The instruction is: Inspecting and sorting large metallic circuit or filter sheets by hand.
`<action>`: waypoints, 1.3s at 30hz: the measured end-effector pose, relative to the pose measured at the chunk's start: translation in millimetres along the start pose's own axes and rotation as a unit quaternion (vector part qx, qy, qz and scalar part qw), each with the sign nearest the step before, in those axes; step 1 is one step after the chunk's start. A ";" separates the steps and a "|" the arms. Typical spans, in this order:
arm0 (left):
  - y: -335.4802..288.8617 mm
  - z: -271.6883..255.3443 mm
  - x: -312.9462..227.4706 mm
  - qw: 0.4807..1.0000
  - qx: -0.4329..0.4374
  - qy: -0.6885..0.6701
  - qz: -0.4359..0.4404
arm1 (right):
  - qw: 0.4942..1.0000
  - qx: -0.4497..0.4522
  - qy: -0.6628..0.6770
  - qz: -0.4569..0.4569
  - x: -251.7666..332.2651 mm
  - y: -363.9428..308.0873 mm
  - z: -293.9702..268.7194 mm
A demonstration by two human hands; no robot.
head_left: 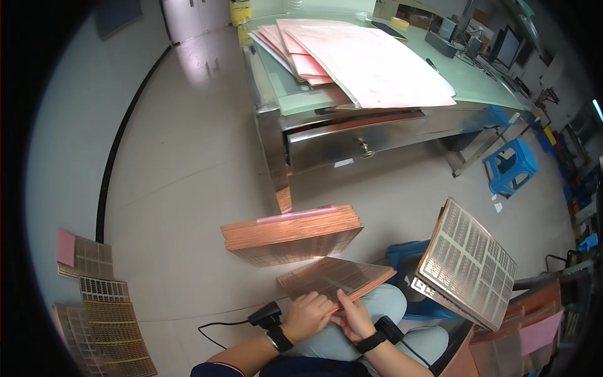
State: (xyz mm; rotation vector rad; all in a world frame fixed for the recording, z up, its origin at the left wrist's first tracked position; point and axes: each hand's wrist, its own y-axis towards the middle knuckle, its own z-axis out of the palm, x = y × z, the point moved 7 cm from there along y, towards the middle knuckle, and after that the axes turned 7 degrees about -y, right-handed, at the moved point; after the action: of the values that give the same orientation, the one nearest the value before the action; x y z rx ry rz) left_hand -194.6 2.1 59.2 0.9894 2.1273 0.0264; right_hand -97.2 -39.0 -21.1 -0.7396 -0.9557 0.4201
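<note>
A thin stack of copper-coloured circuit panels leans across my knees, its far end tipped toward the floor. My left hand is closed at its near edge, fingers curled over the top face. Beside it, my right hand grips the same edge near the right corner, thumb on top and the other fingers partly hidden. Just beyond stands a thick block of copper panels with a pink sheet on it. To my right, a patterned panel stack leans over a blue stool.
A metal table with a glass top and pink folders stands ahead, its drawer slightly out. More panels lean at the left wall and fill a rack at lower right. Another blue stool stands farther right. Cables run from both wrists.
</note>
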 end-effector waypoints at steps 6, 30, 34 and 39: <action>5.2 19.0 -3.3 0.998 -0.024 -0.031 -0.045 | 0.997 -0.058 -0.017 -0.056 0.8 21.3 -13.2; -45.0 64.5 138.6 0.876 0.048 -0.312 -0.366 | 0.993 -0.076 -0.095 0.000 27.7 -44.3 -29.7; -139.5 128.3 265.3 0.893 0.002 -0.184 -0.411 | 0.992 -0.048 -0.112 -0.017 47.3 -86.0 -22.4; -199.6 201.1 292.9 0.698 0.034 -0.371 -0.611 | 0.988 -0.078 -0.123 -0.046 60.5 -127.3 -43.2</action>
State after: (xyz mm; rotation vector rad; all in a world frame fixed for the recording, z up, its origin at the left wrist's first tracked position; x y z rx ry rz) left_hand -307.4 -1.5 -332.4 -0.5214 1.5893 -0.9421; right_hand -27.8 -105.0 91.0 -0.7935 -1.2614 0.3627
